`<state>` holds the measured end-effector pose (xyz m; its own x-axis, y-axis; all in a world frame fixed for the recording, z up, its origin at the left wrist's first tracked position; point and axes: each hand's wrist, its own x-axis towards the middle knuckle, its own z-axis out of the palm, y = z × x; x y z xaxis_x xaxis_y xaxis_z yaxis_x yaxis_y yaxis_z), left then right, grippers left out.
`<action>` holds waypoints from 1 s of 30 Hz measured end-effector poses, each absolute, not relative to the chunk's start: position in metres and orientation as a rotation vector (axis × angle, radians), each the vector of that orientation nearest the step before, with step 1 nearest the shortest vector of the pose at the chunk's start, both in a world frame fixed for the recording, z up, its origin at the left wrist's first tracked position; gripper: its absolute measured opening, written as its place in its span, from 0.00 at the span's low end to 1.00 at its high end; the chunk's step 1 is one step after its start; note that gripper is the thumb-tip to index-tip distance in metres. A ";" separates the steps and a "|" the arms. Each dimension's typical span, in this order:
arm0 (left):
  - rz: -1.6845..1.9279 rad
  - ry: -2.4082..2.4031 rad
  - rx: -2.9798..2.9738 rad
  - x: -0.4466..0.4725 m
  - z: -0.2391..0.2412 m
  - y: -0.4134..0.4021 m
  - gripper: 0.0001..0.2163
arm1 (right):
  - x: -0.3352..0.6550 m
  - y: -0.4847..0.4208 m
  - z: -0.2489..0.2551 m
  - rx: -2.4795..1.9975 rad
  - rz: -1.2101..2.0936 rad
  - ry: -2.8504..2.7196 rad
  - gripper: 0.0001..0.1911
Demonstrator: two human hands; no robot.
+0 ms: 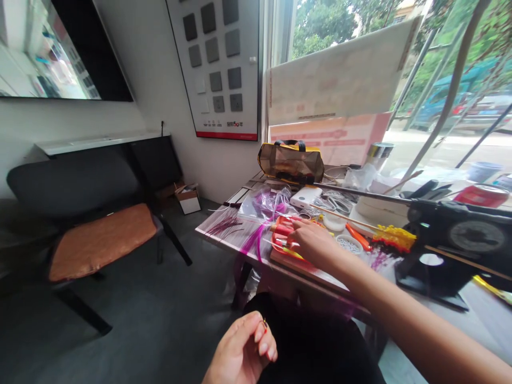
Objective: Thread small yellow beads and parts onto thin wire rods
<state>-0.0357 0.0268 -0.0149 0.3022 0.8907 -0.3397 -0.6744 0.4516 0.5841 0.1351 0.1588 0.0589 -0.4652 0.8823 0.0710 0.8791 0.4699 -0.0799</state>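
Observation:
Low in front of my lap, my left hand [244,346] is closed in a pinch. Between its thumb and fingers is a small red and dark piece [264,325], too small to name. My right hand [310,242] reaches over an orange tray [276,246] on the table, fingers pointing down among the things in it. Red-handled tools [282,229] lie at its fingertips; blur hides whether it grips one. Purple strands [256,242] hang over the table edge left of the tray. A white dish of small beads [349,244] and orange-handled pliers [358,236] are right of this hand.
The cluttered table [216,226] also holds a tool bag [292,162], a white box [306,197], yellow and red fuzzy strips [396,237] and a black stand [432,277]. A chair [104,240] stands left, with a carton [188,200] behind it.

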 end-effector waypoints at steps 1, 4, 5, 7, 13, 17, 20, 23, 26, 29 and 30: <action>1.071 0.697 0.360 -0.035 -0.014 0.027 0.16 | 0.133 0.162 0.057 -1.565 0.042 -2.610 0.08; 1.088 0.689 0.344 -0.036 -0.011 0.028 0.15 | 0.130 0.168 0.054 -1.573 0.036 -2.574 0.10; 1.089 0.675 0.335 -0.036 -0.010 0.028 0.15 | 0.130 0.167 0.055 -1.571 0.036 -2.546 0.11; 1.087 0.636 0.306 -0.037 -0.009 0.029 0.15 | 0.132 0.154 0.057 -1.563 0.020 -2.481 0.11; 1.021 0.522 0.253 -0.037 -0.013 0.028 0.15 | 0.134 0.070 0.033 -1.025 1.225 -1.822 0.08; 1.007 0.476 0.275 -0.031 -0.025 0.027 0.15 | 0.113 0.044 -0.002 -0.900 1.761 -1.215 0.12; 1.026 0.520 0.290 -0.028 -0.032 0.026 0.16 | 0.097 0.041 -0.015 -0.725 1.899 -1.067 0.16; 1.048 0.589 0.284 -0.027 -0.032 0.025 0.15 | 0.089 0.040 -0.022 -0.719 1.895 -0.997 0.17; 1.078 0.684 0.285 -0.027 -0.025 0.023 0.14 | 0.083 0.037 -0.030 -0.772 1.825 -0.935 0.18; 1.102 0.778 0.315 -0.029 -0.018 0.020 0.14 | 0.079 0.034 -0.037 -0.803 1.784 -0.895 0.19; 1.111 0.809 0.314 -0.030 -0.016 0.018 0.13 | 0.077 0.033 -0.039 -0.805 1.777 -0.897 0.19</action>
<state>-0.0301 0.0182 -0.0164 0.2023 0.8851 -0.4191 -0.6706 0.4370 0.5994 0.0771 0.0329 -0.0389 -0.3282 0.9358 -0.1290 -0.4520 -0.2754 -0.8484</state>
